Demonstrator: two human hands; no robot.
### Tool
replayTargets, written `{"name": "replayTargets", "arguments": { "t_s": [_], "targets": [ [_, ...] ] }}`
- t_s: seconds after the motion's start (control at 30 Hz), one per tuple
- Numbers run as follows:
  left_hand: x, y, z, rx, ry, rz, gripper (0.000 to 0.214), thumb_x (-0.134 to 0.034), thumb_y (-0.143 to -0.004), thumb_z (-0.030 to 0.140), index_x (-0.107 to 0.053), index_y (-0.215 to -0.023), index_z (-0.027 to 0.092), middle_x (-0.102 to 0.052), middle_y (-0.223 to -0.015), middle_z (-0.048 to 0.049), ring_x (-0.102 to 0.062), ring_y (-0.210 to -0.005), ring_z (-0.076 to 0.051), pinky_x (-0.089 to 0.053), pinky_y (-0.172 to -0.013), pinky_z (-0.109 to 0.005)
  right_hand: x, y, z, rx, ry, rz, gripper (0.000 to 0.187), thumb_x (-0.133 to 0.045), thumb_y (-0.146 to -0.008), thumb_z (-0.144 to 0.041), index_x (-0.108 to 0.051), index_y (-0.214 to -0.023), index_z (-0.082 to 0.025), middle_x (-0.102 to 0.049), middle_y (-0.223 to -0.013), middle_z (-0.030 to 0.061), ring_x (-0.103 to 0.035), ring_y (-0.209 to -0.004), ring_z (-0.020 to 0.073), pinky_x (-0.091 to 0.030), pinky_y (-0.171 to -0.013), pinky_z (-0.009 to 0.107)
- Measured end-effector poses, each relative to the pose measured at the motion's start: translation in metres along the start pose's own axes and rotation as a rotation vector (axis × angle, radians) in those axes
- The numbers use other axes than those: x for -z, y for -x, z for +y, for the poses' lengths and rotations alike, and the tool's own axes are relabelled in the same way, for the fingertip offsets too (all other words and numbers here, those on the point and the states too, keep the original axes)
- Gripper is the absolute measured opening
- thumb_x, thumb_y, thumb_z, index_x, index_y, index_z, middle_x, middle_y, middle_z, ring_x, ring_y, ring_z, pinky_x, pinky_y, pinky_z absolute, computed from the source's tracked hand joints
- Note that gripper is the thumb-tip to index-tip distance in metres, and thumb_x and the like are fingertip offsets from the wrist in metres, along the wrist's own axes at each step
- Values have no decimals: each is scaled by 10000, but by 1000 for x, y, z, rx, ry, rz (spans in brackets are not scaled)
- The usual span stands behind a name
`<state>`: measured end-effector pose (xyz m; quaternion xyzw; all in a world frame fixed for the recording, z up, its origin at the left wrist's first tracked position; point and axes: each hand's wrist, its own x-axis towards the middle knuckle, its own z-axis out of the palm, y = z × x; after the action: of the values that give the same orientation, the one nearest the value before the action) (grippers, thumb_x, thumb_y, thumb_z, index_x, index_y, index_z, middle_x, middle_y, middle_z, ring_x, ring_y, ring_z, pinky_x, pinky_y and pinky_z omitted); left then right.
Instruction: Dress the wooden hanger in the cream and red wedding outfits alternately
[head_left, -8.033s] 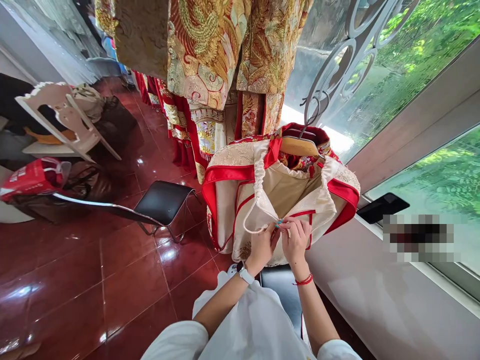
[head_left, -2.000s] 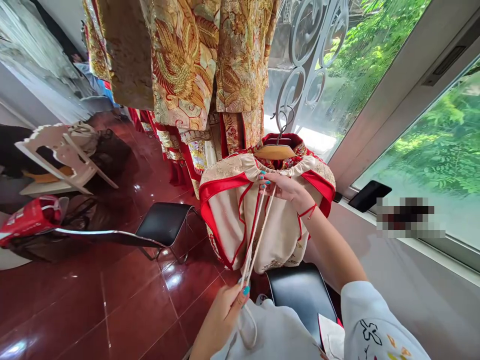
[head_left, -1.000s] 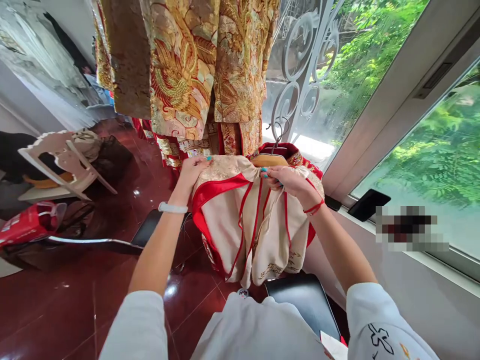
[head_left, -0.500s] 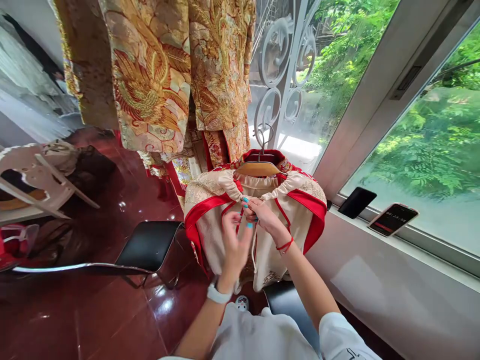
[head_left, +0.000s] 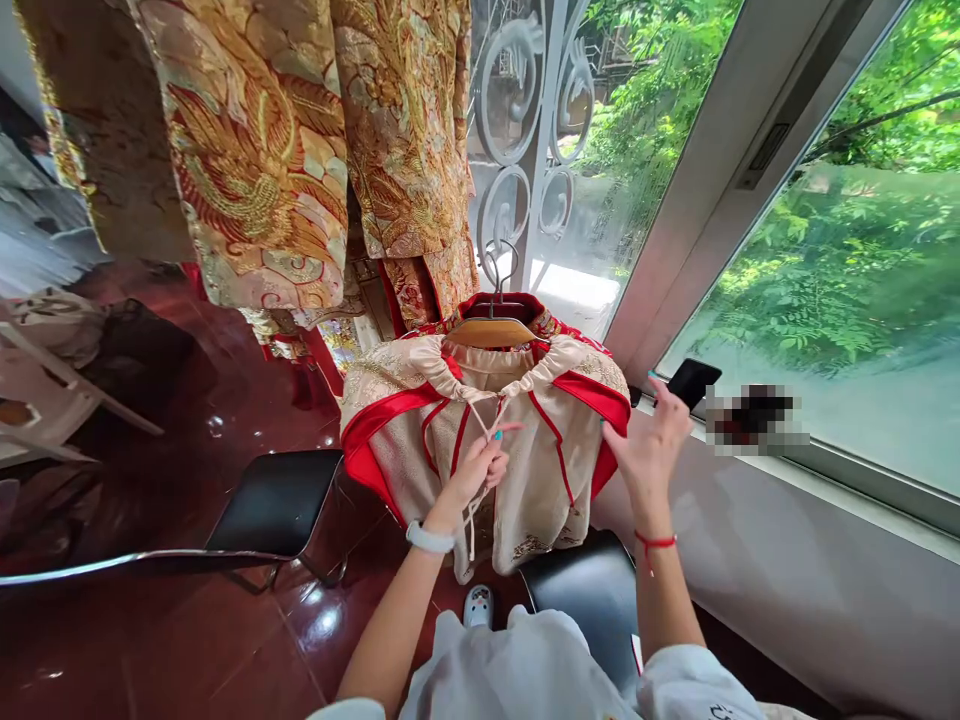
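- Lap in white cloth (head_left: pixel 517 665) at bottom edge; white shoe (head_left: pixel 478 605) on the dark red glossy tiled floor (head_left: pixel 150 640) just beyond.
- Black padded stool seat (head_left: pixel 581 590) right in front of the lap, the bag's bottom hangs over it.
- Left hand (head_left: pixel 480 470), white watch band on wrist, grip pinched together on the thin cream drawstring cord (head_left: pixel 487 420); cord runs up to the gathered neck, loose end hangs below the hand.
- Right hand (head_left: pixel 649 445), red string at wrist, grip apart, fingers spread; sits at bag's right edge, looks like it touches the red trim, hard to be sure.
- Cream fabric garment bag with red piping and gold embroidery (head_left: pixel 420 440) between the hands, mouth cinched, hanging from a wooden hanger with metal hook (head_left: pixel 491 325).
- Second black seat on chrome legs (head_left: pixel 274 500) left of bag, apart from it.
- Black phone (head_left: pixel 694 380) on the grey window sill (head_left: pixel 825 470), near right hand.
- Gold and red embroidered robes (head_left: pixel 262 150) hang behind; white scrolled metal grille (head_left: pixel 525 110) and window with green trees farthest.
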<state>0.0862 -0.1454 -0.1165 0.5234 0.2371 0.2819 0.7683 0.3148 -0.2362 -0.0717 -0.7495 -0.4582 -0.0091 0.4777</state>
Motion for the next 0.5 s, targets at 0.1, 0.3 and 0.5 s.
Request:
{"name": "replayTargets", "arguments": {
  "t_s": [0.1,0.3,0.5],
  "targets": [
    [-6,-28,2,62,15,-114,593,-634,-873,593,-544,-1328,224,-239,-513,137,-95,-415,-68,-76,-433,-196,18,-31,15,114,268,-115,806,-470,-757,-118,-360,-1551,-198,-634,-1181,170,-605,-1006,309,-478,-812,409],
    [-27,-76,-7,115,17,-209,586,-518,-874,743,-595,-779,169,-237,-458,106,-98,-409,-58,-78,-430,-214,35,-45,4,177,525,-59,756,-407,-803,-86,-437,-1539,-258,-736,-1020,130,-632,-762,251,-430,-680,333],
    [-25,-79,-9,50,113,-72,592,-624,-812,738,-459,-706,180,-353,-624,87,-96,-422,-11,-67,-419,-201,-9,11,37,56,357,-86,744,-326,-854,-121,-320,-1592,-213,-715,-1049,122,-650,-824,252,-481,-711,348]
  ]
}}
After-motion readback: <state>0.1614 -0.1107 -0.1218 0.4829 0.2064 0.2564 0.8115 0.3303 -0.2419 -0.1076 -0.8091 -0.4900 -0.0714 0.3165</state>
